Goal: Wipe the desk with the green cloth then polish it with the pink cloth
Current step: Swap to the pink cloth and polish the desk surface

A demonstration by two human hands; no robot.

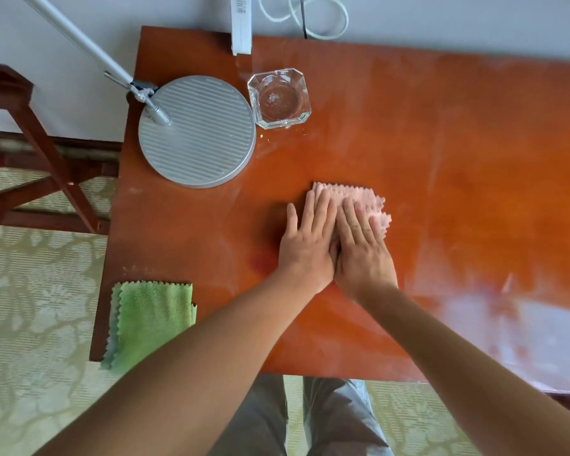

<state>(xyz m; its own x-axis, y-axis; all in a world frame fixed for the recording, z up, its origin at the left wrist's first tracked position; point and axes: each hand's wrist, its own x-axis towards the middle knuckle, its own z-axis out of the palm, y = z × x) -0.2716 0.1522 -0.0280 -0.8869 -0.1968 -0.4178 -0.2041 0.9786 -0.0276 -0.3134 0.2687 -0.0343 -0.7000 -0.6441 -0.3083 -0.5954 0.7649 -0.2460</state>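
Observation:
A folded pink cloth (359,194) lies flat near the middle of the orange-brown desk (474,143). Both my hands press down on it side by side, fingers stretched out and pointing away from me. My left hand (306,245) covers the cloth's left part, with its thumb on the bare desk. My right hand (362,248) covers the right part. Only the cloth's far edge and right corner show. The green cloth (148,320) lies folded at the desk's near left corner, hanging slightly over the edge, with no hand on it.
A round ribbed silver lamp base (201,133) with a slanted arm stands at the far left. A square glass ashtray (278,98) sits right beside it. A white box (241,24) and white cable (310,18) lie at the back edge. A wooden chair (30,143) stands left of the desk.

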